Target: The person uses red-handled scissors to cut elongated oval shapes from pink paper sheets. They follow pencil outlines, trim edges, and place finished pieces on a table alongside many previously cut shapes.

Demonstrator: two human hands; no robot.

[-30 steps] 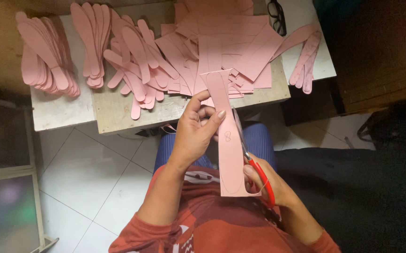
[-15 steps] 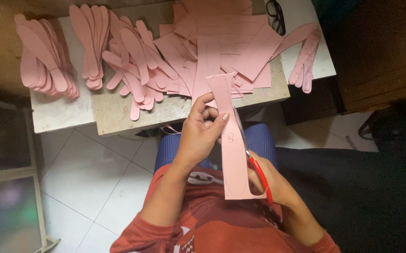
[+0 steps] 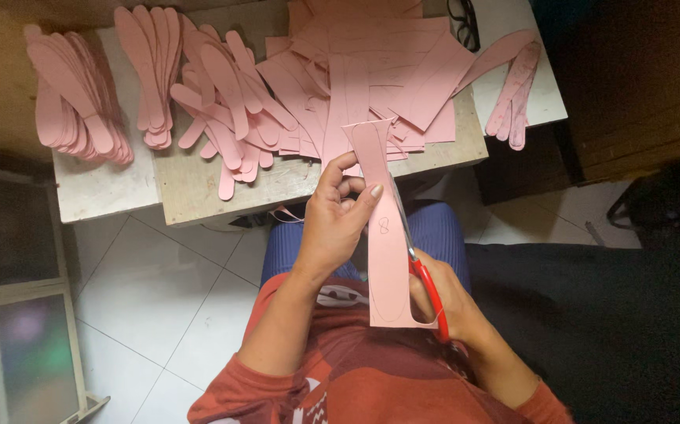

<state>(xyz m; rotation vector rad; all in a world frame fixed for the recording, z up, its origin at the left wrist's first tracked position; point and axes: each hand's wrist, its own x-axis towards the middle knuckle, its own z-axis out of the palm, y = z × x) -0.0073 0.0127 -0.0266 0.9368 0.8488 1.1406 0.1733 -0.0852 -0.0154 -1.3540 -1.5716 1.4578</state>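
Pink sole-shaped sheet point(image 3: 385, 251), red-handled scissors point(image 3: 426, 284)

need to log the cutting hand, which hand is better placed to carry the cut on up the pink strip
Right: the right hand grips the red-handled scissors at the pink strip edge, while the left hand only steadies it.

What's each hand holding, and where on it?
Left hand pinches the pink strip at its upper left edge. Right hand holds the red scissors by the handles, blades along the strip's right edge.
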